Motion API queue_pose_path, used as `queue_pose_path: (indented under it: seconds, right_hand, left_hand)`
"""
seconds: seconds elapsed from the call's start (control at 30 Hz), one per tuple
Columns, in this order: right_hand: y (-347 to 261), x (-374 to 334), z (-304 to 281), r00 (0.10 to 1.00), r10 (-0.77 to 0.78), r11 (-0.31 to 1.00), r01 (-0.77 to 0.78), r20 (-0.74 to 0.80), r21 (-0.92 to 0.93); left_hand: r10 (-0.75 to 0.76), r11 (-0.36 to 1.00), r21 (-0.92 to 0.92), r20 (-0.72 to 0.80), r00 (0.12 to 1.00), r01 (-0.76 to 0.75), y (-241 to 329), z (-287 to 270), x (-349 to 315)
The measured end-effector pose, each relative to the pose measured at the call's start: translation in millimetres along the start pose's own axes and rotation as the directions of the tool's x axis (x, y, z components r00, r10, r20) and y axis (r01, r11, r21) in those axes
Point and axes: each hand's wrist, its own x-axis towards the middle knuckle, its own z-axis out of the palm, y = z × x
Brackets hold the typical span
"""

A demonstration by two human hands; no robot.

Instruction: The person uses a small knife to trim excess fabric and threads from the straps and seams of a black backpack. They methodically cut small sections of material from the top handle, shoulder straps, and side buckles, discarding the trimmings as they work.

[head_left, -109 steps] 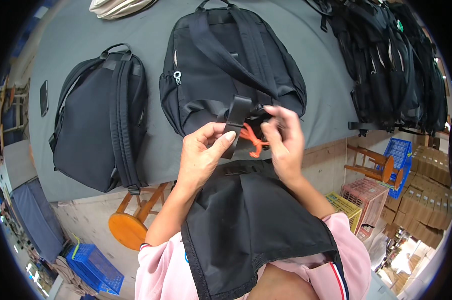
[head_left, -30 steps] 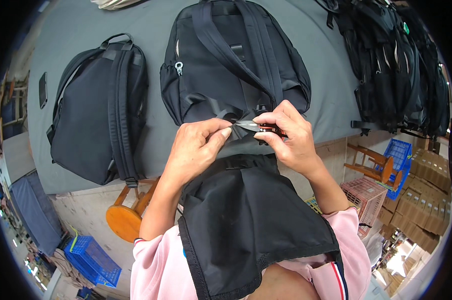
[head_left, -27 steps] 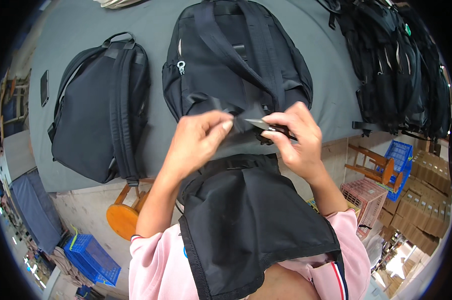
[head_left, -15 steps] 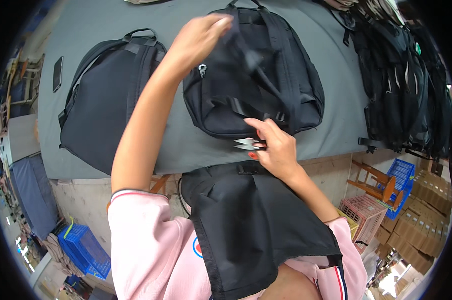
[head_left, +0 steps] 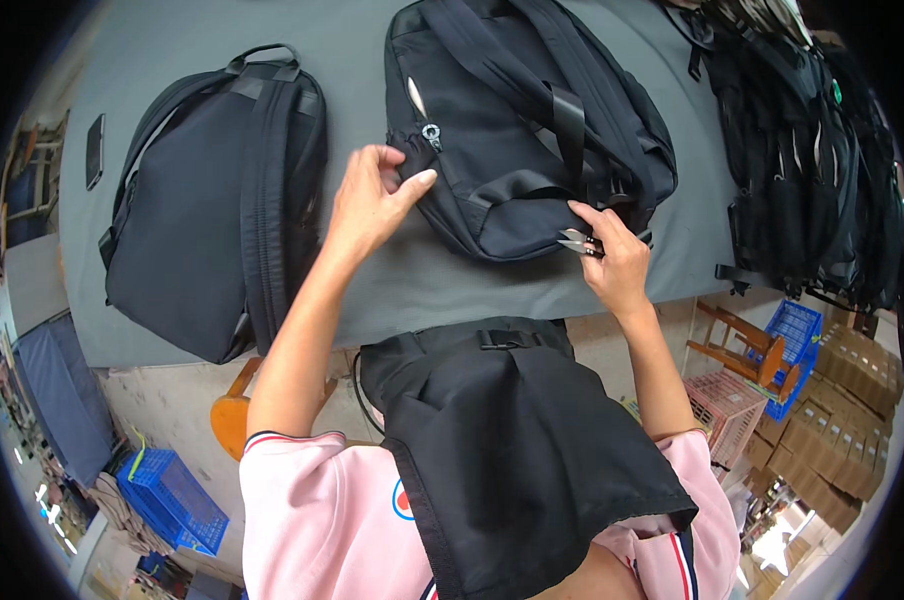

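- Your left grip [head_left: 367, 205] is at the gathered black side pocket [head_left: 413, 152] of the middle black fabric backpack [head_left: 512, 140], fingers and thumb closed on its cloth.
- Your right grip [head_left: 617, 265] is clamped on small thread snips [head_left: 578, 241] with pointed silver blades and dark handles; the blades stand apart, and your index finger touches the lower part of the backpack.
- That backpack lies strap side up in front of you on the grey cloth-covered bench [head_left: 692, 240]; its contents are hidden. A silvery ring-shaped zip pull [head_left: 431, 133] hangs just above the pocket.
- To your left lies a second black backpack [head_left: 187, 225], straps up, its inside hidden too; beyond it is a dark flat phone [head_left: 96, 150].
- At your right, a pile of black bags [head_left: 802, 160] carries a small green tag [head_left: 837, 92], too small to read.
- Below the bench you have a blue plastic crate [head_left: 172, 500] on the left, and on the right a pinkish-red plastic crate [head_left: 727, 405] near stacked brown cardboard boxes [head_left: 837, 430] with pale marks, unreadable from here.
- Your pink shirt [head_left: 317, 520] shows part of a round blue-and-red emblem beside your black apron [head_left: 532, 450].
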Motion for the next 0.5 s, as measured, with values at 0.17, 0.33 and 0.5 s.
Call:
queue_pose_path:
  seconds: [0.17,0.33,0.5]
  right_hand:
    - [-18.2,0.7,-2.8,0.982,-0.074,0.977,0.037,0.172,0.211]
    - [-48.9,41.6,1.6,0.98,-0.09,0.957,0.036,0.178,0.289]
    - [-43.9,69.2,41.8,0.968,-0.05,0.989,0.014,0.247,0.146]
  left_hand:
    - [-0.234,0.965,-0.125,-0.004,0.972,0.231,-13.3,41.3,-6.8]
    - [-0.332,0.874,-0.367,0.03,0.943,0.319,-3.2,51.1,-11.3]
    - [-0.348,0.584,-0.77,0.047,0.936,0.256,12.7,59.9,-20.5]
